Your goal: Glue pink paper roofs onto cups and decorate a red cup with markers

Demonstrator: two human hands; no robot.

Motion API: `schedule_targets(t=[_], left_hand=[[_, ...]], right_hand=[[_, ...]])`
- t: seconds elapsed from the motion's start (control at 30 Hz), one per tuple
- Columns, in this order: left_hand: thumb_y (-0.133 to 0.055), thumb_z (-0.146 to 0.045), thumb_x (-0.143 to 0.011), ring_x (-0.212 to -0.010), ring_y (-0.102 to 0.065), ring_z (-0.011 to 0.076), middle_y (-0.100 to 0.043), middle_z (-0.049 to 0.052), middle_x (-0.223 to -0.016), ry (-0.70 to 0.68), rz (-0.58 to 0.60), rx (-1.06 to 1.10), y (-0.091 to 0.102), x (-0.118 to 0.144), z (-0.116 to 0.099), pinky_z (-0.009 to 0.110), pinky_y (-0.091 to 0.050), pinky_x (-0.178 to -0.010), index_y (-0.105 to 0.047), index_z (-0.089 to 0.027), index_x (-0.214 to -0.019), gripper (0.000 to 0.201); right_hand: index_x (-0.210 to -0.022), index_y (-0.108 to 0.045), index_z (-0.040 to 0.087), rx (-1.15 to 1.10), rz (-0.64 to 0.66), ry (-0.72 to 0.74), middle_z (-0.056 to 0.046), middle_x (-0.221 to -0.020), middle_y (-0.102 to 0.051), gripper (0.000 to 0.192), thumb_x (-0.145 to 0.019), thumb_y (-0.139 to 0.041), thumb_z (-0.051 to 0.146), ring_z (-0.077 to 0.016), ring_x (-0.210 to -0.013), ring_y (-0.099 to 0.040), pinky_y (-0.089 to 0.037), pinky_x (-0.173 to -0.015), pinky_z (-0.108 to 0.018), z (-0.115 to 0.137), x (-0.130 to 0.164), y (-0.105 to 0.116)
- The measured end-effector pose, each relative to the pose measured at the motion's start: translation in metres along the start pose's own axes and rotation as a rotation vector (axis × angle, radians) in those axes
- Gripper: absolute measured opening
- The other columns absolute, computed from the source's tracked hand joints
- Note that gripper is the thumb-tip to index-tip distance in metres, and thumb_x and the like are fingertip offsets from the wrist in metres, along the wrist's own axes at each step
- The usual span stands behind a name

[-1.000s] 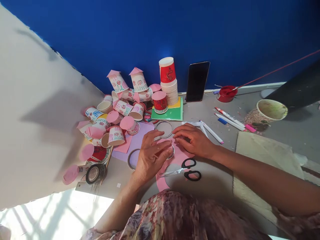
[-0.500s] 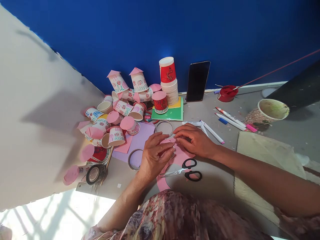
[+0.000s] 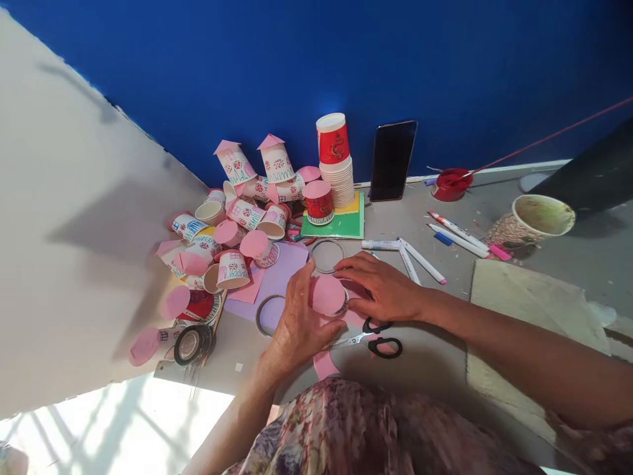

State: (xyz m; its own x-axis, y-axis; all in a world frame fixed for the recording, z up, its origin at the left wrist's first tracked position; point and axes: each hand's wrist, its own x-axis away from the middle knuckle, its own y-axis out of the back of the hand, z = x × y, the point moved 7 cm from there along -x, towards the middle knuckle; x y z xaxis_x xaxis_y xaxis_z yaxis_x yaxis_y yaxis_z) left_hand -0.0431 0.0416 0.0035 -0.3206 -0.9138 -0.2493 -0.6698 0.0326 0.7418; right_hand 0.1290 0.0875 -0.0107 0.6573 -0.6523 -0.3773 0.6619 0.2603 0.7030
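Observation:
Between my hands is a paper cup with a round pink paper top (image 3: 327,295); most of its side is hidden. My left hand (image 3: 295,313) curves around its left and near side, thumb toward me. On the other side, my right hand (image 3: 376,287) has its bent fingers and thumb at the cup's right edge. Black-handled scissors (image 3: 386,347) lie just below the cup, blades toward my left thumb. Cut pink paper (image 3: 325,365) lies under and around them. A tape roll (image 3: 327,256) is behind the cup, and another tape roll (image 3: 270,315) lies left of my left hand.
Several decorated paper cups with pink tops (image 3: 232,269) are heaped at left. A cup stack (image 3: 341,181) and a phone (image 3: 394,160) stand by the blue wall. Markers (image 3: 462,236), a red pot (image 3: 451,185), a patterned cup (image 3: 534,221) and a pale cloth (image 3: 527,310) are at right.
My hands were close together over the cup with bent fingers. They have moved apart to its two sides, and its pink top now shows.

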Motion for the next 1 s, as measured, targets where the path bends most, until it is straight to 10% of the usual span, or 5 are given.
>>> schedule_targets(t=[0.23, 0.47, 0.8, 1.0], left_hand=[[-0.088, -0.034, -0.078, -0.128, -0.066, 0.0285, -0.064, 0.013, -0.142, 0.293, -0.088, 0.276, 0.004, -0.006, 0.019, 0.043, -0.057, -0.106, -0.027, -0.028, -0.166, 0.107], [-0.094, -0.044, -0.074, -0.104, -0.074, 0.0229, -0.074, 0.009, -0.12, 0.43, -0.082, 0.754, 0.012, -0.01, 0.023, 0.033, -0.063, -0.088, -0.034, -0.024, -0.162, 0.109], [-0.079, -0.066, -0.084, -0.153, -0.047, 0.0345, -0.059, 0.011, -0.156, 0.456, -0.277, 0.838, 0.023, -0.006, 0.034, 0.041, -0.049, -0.115, -0.061, -0.03, -0.148, 0.076], [-0.065, -0.077, -0.089, -0.141, -0.059, 0.0342, -0.069, 0.011, -0.146, 0.396, -0.27, 1.074, 0.019, -0.02, 0.024, 0.045, -0.046, -0.116, -0.074, -0.028, -0.134, 0.067]], right_hand=[[-0.132, -0.065, 0.016, 0.037, -0.071, -0.004, -0.015, -0.131, -0.073, 0.057, -0.079, -0.054, 0.002, -0.0323, -0.121, -0.066, -0.056, -0.107, -0.055, -0.004, 0.0, 0.008], [-0.119, -0.073, 0.02, 0.151, -0.039, -0.014, -0.009, -0.11, -0.081, 0.021, -0.104, -0.06, 0.028, -0.0275, -0.101, -0.07, -0.057, -0.086, -0.041, 0.004, 0.001, 0.007], [-0.089, -0.074, 0.017, 0.37, -0.179, 0.064, -0.005, -0.075, -0.073, 0.028, -0.106, -0.051, 0.019, -0.0199, -0.075, -0.06, -0.035, -0.068, -0.034, 0.025, 0.005, 0.024], [-0.078, -0.068, 0.019, 0.368, -0.162, 0.062, -0.003, -0.07, -0.07, 0.028, -0.101, -0.053, 0.016, -0.0179, -0.071, -0.057, -0.032, -0.067, -0.033, 0.03, 0.003, 0.021]])
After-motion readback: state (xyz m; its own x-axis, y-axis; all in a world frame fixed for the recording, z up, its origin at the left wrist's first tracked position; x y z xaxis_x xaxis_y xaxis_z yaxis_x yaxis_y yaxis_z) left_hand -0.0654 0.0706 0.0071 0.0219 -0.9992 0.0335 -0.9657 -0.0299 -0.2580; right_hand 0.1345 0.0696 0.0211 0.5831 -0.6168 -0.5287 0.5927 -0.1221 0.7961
